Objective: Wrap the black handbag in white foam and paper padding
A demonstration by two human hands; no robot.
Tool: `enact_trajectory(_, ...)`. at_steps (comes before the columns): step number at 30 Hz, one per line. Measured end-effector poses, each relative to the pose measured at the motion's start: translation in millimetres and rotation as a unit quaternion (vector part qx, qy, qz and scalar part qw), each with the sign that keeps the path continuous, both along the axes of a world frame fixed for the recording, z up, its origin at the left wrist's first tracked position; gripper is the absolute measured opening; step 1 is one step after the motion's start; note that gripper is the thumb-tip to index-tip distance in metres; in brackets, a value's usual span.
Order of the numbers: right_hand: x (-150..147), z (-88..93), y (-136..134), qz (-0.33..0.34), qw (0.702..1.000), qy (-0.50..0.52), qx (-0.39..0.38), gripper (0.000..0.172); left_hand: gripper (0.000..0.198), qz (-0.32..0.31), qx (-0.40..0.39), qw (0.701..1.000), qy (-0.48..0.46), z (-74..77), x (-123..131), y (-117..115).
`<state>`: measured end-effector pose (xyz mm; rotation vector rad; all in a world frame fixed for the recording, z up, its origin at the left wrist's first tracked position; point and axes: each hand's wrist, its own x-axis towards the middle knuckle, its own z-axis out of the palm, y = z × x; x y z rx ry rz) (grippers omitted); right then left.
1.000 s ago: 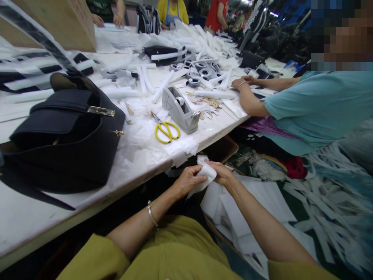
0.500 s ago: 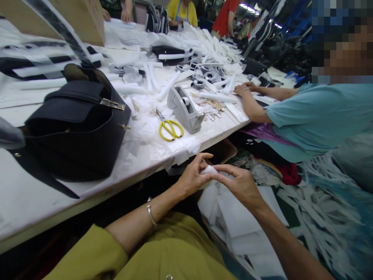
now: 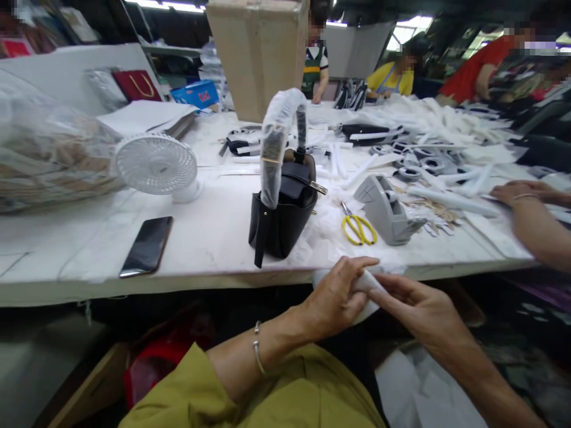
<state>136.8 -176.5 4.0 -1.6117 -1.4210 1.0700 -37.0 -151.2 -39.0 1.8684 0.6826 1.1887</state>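
Note:
A rolled white sheet (image 3: 368, 282), paper or thin foam, is pinched between my two hands just in front of the table edge. My left hand (image 3: 334, 295) has its fingers curled round one end of the roll. From the other side, my right hand (image 3: 422, 306) grips it between thumb and fingers. Beyond my hands lie yellow-handled scissors (image 3: 359, 230), with a grey tape dispenser (image 3: 382, 209) to their right. A black handbag (image 3: 285, 223) stands upright on the table, its raised handle wrapped in clear film.
A phone (image 3: 147, 246) and a white fan (image 3: 156, 163) are to the left. A cardboard box (image 3: 261, 59) stands at the back. Another person's hands (image 3: 513, 193) rest among white strips at the right. White sheets (image 3: 419, 386) lie below the table's front edge.
My view has swung left, bringing the phone, fan and cardboard box into sight. Both hands still hold the white roll, and more of it shows now.

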Motion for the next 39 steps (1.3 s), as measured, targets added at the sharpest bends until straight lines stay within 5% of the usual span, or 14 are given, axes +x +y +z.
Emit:
enact_trajectory(3, -36, 12.6, 12, 0.073, 0.995, -0.057, 0.029, 0.031, 0.067, 0.105, -0.016, 0.994, -0.004, 2.5, -33, -9)
enact_trajectory(6, -72, 29.5, 32, 0.151, 0.985, -0.078, 0.039, 0.023, 0.073, 0.18, -0.119, 0.976, -0.005, 0.8, -74, -18)
enact_trajectory(10, -118, 49.5, 66, 0.234, 0.97, -0.055, 0.031, 0.019, 0.057, 0.122, -0.325, 0.935, -0.079, -15.2, -133, -25)
enact_trajectory(14, -150, 63.8, 89, 0.262, 0.963, -0.057, 0.042, 0.02, 0.05, 0.141, -0.372, 0.906, -0.144, -30.7, -168, -26)
enact_trajectory(23, -164, 80.0, 97, 0.21, 0.939, -0.202, 0.181, 0.017, 0.026, 0.211, -0.327, 0.914, -0.114, -30.8, -177, -9)
enact_trajectory(31, -160, 69.6, 102, 0.192, 0.95, -0.19, 0.159, 0.02, 0.029, 0.245, -0.299, 0.913, -0.134, -31.3, -170, -2)
enact_trajectory(39, -159, 66.7, 101, 0.182, 0.965, -0.147, 0.118, 0.03, 0.033, 0.169, -0.382, 0.889, -0.188, -34.0, -169, -2)
